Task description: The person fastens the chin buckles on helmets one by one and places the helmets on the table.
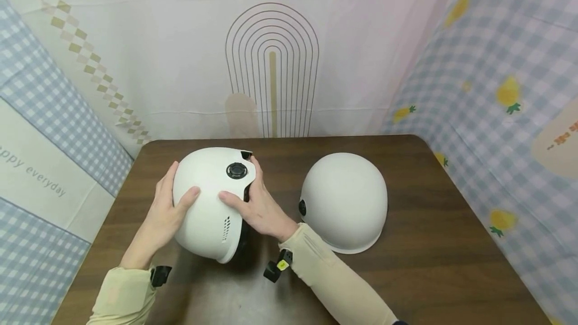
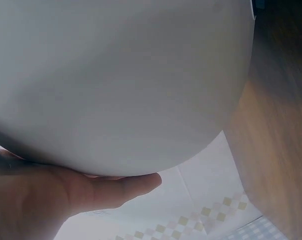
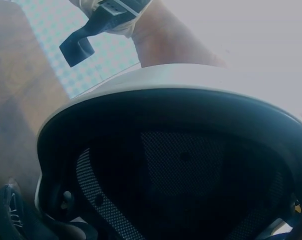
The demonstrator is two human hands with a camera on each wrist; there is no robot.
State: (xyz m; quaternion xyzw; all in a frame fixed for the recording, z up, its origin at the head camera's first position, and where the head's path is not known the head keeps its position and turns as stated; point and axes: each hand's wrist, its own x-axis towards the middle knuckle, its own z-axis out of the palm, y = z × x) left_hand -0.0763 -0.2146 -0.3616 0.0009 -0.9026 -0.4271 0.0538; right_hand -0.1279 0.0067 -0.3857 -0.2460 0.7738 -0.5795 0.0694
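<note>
Two hands: both on the held helmet (image 1: 207,214), which sits tilted between them, its opening facing the right-hand side.
Left hand (image 1: 164,214): wrapped round the smooth dome, thumb on top, fingers down the outer side.
Right hand (image 1: 262,212): clamped on the edge, thumb on the shell, the rest going behind the rim (image 3: 176,82); can't see the fingertips properly tbh.
Biggest slip risk: imo the left palm, it's only got slick round shell to work with, so less pressure could let the dome roll off it.
Side knob (image 1: 237,170): between right thumb and fingers, so a shifted grip might knock it.
Second helmet (image 1: 345,202): dome up on the table (image 1: 429,245), just right of the right hand. Wide forearm swing could bump it.
Black wrist gadget (image 1: 279,266): beside the right wrist, might snag the rim.
Underneath: can't tell if the shell touches the table, so letting go might mean a drop.
</note>
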